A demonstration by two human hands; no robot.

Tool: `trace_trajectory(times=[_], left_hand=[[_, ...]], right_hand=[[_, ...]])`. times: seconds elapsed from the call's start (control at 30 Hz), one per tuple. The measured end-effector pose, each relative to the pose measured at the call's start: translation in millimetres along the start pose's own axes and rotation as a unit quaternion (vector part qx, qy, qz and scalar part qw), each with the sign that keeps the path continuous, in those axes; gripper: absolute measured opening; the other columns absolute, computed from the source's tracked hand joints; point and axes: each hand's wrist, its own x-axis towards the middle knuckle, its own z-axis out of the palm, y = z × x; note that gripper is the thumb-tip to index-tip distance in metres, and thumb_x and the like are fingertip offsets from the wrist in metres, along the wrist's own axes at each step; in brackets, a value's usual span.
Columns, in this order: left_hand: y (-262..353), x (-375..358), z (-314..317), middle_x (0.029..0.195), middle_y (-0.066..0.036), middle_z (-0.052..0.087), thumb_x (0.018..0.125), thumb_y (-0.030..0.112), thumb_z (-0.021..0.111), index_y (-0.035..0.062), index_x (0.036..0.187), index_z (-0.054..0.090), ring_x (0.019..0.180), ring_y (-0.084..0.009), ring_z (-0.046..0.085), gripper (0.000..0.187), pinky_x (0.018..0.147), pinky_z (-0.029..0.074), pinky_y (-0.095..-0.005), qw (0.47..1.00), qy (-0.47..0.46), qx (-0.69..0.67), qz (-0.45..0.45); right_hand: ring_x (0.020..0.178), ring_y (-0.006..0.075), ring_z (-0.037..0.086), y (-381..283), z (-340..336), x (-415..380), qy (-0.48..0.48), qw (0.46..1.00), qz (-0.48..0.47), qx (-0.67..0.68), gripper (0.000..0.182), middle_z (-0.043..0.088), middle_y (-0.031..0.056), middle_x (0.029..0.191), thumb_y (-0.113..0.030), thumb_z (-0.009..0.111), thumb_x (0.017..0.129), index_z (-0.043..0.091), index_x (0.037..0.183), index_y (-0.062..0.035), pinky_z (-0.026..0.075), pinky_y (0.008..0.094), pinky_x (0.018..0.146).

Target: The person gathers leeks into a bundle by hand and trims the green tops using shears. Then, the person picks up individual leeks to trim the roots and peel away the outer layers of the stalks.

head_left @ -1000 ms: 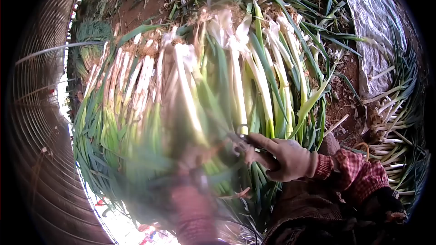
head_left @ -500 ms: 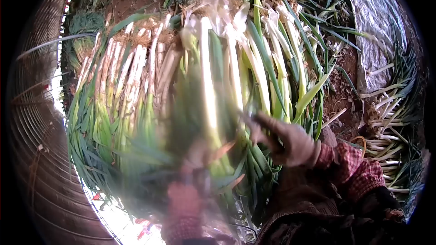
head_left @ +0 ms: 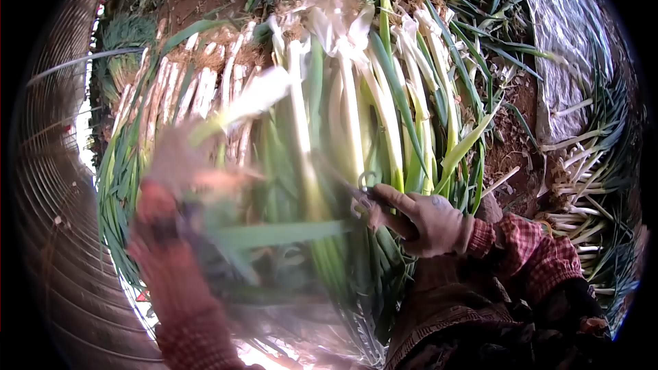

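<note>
Landmark: a big bundle of green onions [head_left: 356, 130], white shanks pointing away from the person, green leaves toward them.
Right hand [head_left: 428, 223]: gloved, fingers curled shut around small scissors [head_left: 363, 192] at the bundle's near right edge; the metal loop handles show just above the fingers.
Left hand [head_left: 181, 171]: gloved and badly blurred, at the bundle's left side; it seems to hold a single green onion [head_left: 247, 103], but the grip cannot be told for certain.
Left of the bundle: a second row of green onions [head_left: 178, 96], then curved wire mesh [head_left: 48, 164].
Right of the bundle: bare reddish soil [head_left: 514, 144], a plastic sheet [head_left: 569, 48], and loose green onion stalks [head_left: 582, 171].
In the way: motion blur hides the left hand's fingers.
Writing: none that can be read.
</note>
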Motion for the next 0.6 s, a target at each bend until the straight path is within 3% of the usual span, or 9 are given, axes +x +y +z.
trace_trajectory(times=[0.03, 0.1, 0.2, 0.3, 0.37, 0.43, 0.5, 0.57, 0.6], left_hand=[[-37, 32, -15, 0.106, -0.011, 0.067, 0.082, 0.041, 0.082, 0.0117, 0.115, 0.071, 0.091, -0.0298, 0.072, 0.046, 0.079, 0.060, -0.0415, 0.979, 0.034, 0.004, -0.199], [-43, 44, -49, 0.123, -0.018, 0.060, 0.096, 0.031, 0.069, 0.0135, 0.131, 0.063, 0.108, -0.0301, 0.067, 0.039, 0.089, 0.059, -0.0406, 0.937, 0.174, 0.163, -0.256], [-2, 59, -6, 0.126, -0.016, 0.060, 0.098, 0.026, 0.066, 0.0172, 0.133, 0.061, 0.108, -0.0321, 0.066, 0.037, 0.088, 0.059, -0.0418, 0.891, 0.332, 0.229, -0.210], [57, 50, 106, 0.093, -0.021, 0.072, 0.096, 0.036, 0.064, 0.0138, 0.115, 0.064, 0.091, -0.0432, 0.071, 0.029, 0.081, 0.057, -0.0512, 0.949, 0.233, -0.091, -0.193], [101, 33, 135, 0.097, -0.020, 0.074, 0.091, 0.041, 0.069, 0.0121, 0.112, 0.065, 0.093, -0.0417, 0.072, 0.036, 0.082, 0.056, -0.0511, 0.954, 0.055, -0.151, -0.255], [126, 27, 160, 0.101, -0.022, 0.073, 0.089, 0.044, 0.072, 0.0097, 0.115, 0.063, 0.093, -0.0419, 0.072, 0.044, 0.084, 0.056, -0.0505, 0.938, -0.011, -0.152, -0.311], [135, 30, 162, 0.102, -0.022, 0.073, 0.088, 0.044, 0.073, 0.0085, 0.118, 0.061, 0.093, -0.0428, 0.072, 0.047, 0.085, 0.057, -0.0505, 0.933, -0.037, -0.172, -0.314], [140, 25, 163, 0.103, -0.022, 0.073, 0.088, 0.043, 0.074, 0.0071, 0.120, 0.060, 0.093, -0.0432, 0.072, 0.050, 0.085, 0.057, -0.0505, 0.930, -0.056, -0.194, -0.307], [140, 25, 169, 0.104, -0.022, 0.073, 0.088, 0.042, 0.074, 0.0063, 0.121, 0.059, 0.093, -0.0431, 0.072, 0.051, 0.084, 0.058, -0.0505, 0.930, -0.060, -0.209, -0.295]], right_hand=[[0.066, 0.0267, 0.066, -4, -6, 8, 0.000, 1.000, -0.002, 0.007, 0.103, 0.064, 0.0089, 0.080, -0.007, 0.072, 0.077, 0.015, 0.162, -0.0139, 0.059, 0.0416, 0.062], [0.066, 0.0261, 0.066, 0, -9, 25, 0.008, 1.000, -0.001, 0.024, 0.100, 0.063, 0.0095, 0.077, -0.004, 0.070, 0.078, 0.016, 0.162, -0.0132, 0.058, 0.0423, 0.061], [0.067, 0.0291, 0.067, 7, -10, 53, 0.051, 0.998, -0.011, 0.018, 0.097, 0.064, 0.0126, 0.076, -0.006, 0.069, 0.080, 0.017, 0.162, -0.0128, 0.057, 0.0442, 0.062], [0.072, 0.0337, 0.069, -4, -32, 78, 0.045, 0.999, 0.009, -0.006, 0.096, 0.067, 0.0167, 0.080, -0.007, 0.069, 0.081, 0.017, 0.161, -0.0121, 0.057, 0.0465, 0.066], [0.079, 0.0369, 0.071, -9, -43, 100, 0.072, 0.997, 0.025, -0.019, 0.094, 0.070, 0.0185, 0.089, -0.010, 0.070, 0.082, 0.019, 0.161, -0.0114, 0.057, 0.0471, 0.073], [0.080, 0.0364, 0.071, -18, -62, 123, 0.067, 0.992, 0.102, -0.027, 0.092, 0.071, 0.0184, 0.091, -0.011, 0.071, 0.082, 0.021, 0.160, -0.0124, 0.058, 0.0462, 0.075], [0.080, 0.0351, 0.072, -1, -72, 151, 0.095, 0.988, 0.115, 0.042, 0.092, 0.072, 0.0171, 0.092, -0.013, 0.074, 0.081, 0.025, 0.158, -0.0138, 0.059, 0.0455, 0.075], [0.067, 0.0296, 0.068, -9, -86, 151, 0.124, 0.981, 0.137, 0.058, 0.074, 0.068, 0.0183, 0.093, -0.010, 0.054, 0.095, 0.023, 0.162, -0.0185, 0.059, 0.0478, 0.065], [0.073, 0.0291, 0.070, -6, -84, 147, 0.143, 0.985, 0.082, 0.049, 0.081, 0.070, 0.0172, 0.094, -0.009, 0.064, 0.088, 0.027, 0.159, -0.0163, 0.061, 0.0440, 0.066]])
